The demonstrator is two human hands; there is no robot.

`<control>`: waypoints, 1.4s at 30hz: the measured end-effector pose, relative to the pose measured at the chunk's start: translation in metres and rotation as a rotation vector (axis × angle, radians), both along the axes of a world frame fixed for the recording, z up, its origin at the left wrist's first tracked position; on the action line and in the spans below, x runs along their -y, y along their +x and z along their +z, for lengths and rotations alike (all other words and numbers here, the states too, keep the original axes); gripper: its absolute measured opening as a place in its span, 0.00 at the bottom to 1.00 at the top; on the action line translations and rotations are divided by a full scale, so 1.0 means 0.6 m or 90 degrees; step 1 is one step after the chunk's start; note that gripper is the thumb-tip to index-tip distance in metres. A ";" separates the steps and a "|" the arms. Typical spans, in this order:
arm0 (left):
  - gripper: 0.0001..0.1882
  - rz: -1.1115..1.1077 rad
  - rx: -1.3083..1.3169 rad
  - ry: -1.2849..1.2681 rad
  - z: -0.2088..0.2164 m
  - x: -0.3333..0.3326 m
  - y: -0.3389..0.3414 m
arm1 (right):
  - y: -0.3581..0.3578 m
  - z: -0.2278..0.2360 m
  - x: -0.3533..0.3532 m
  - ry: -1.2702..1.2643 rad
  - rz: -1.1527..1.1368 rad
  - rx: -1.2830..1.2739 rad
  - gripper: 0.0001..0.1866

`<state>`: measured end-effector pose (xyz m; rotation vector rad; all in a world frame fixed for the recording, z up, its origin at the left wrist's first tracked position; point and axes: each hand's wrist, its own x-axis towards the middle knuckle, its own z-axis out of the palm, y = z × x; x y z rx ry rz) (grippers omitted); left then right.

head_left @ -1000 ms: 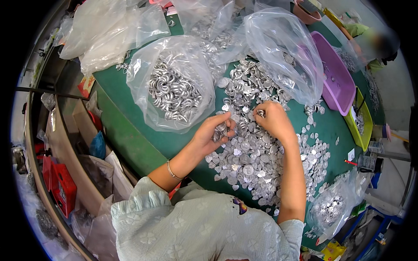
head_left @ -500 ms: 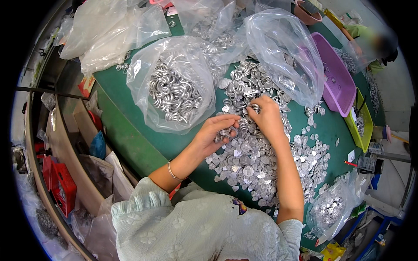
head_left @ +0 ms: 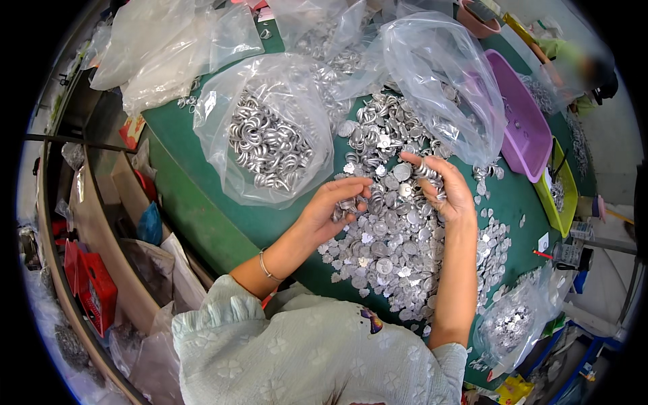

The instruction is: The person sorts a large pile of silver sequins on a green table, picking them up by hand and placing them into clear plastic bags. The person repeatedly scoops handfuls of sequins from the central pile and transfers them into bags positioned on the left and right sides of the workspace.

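My left hand (head_left: 322, 208) is curled palm-up over the near part of the pile, with several silver metal rings (head_left: 345, 208) in its bent fingers. To its right, my right hand (head_left: 453, 192) is turned partly up and grips a small row of silver rings (head_left: 427, 174) between thumb and fingers. Under and between both hands spreads a heap of flat silver discs and flower-shaped pieces (head_left: 385, 250). Beyond it lie more silver rings (head_left: 379, 116). A clear plastic bag (head_left: 216, 172), its mouth wide, holds many such rings left of the pile.
All this lies on a green table (head_left: 196, 192). An empty-looking clear bag (head_left: 432, 47) covers part of the far pile. A purple tray (head_left: 520, 128) and a yellow-green tray (head_left: 560, 196) stand at the right. Near right rests a bag of silver pieces (head_left: 513, 324). Another person (head_left: 587, 67) is at the far right.
My right hand has moved right and turned over, lifting off the ring pile with rings now showing in its fingers. My left hand has stayed in place.
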<state>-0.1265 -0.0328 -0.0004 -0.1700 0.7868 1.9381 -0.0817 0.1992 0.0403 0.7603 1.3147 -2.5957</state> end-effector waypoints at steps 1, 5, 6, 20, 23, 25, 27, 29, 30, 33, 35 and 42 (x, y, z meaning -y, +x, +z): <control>0.13 0.001 0.000 0.001 -0.001 -0.001 0.000 | -0.001 0.003 0.007 0.082 -0.008 0.017 0.07; 0.13 0.004 0.003 0.013 -0.004 -0.002 0.001 | 0.000 -0.020 -0.009 -0.113 -0.027 0.004 0.07; 0.13 0.005 0.004 0.018 -0.004 -0.001 0.002 | -0.002 -0.025 -0.006 -0.173 -0.086 0.012 0.07; 0.13 0.003 0.002 0.006 -0.001 0.001 0.004 | -0.057 -0.069 0.065 1.261 0.130 -0.114 0.12; 0.13 0.000 0.001 0.001 -0.001 0.000 0.004 | -0.057 -0.078 0.058 1.289 0.173 -0.123 0.11; 0.13 -0.002 0.005 0.000 0.001 0.000 0.004 | -0.055 -0.077 0.051 1.271 0.156 -0.128 0.10; 0.13 0.002 0.011 0.004 0.004 0.002 0.004 | -0.047 -0.061 0.049 1.182 0.066 -0.156 0.10; 0.13 0.005 0.011 0.005 0.001 0.002 0.005 | -0.035 -0.054 0.045 1.100 -0.008 -0.134 0.07; 0.13 0.005 0.011 0.005 0.000 0.002 0.005 | -0.029 -0.052 0.040 1.071 -0.018 -0.156 0.07; 0.13 0.005 0.011 -0.007 -0.001 0.000 0.007 | -0.010 -0.050 0.032 0.937 -0.050 -0.199 0.06; 0.13 -0.004 0.014 -0.001 0.003 -0.001 0.008 | 0.001 -0.035 0.035 0.579 -0.037 -0.076 0.06; 0.13 -0.013 0.002 -0.011 0.008 -0.004 0.012 | 0.019 -0.043 0.053 0.732 -0.105 -0.079 0.06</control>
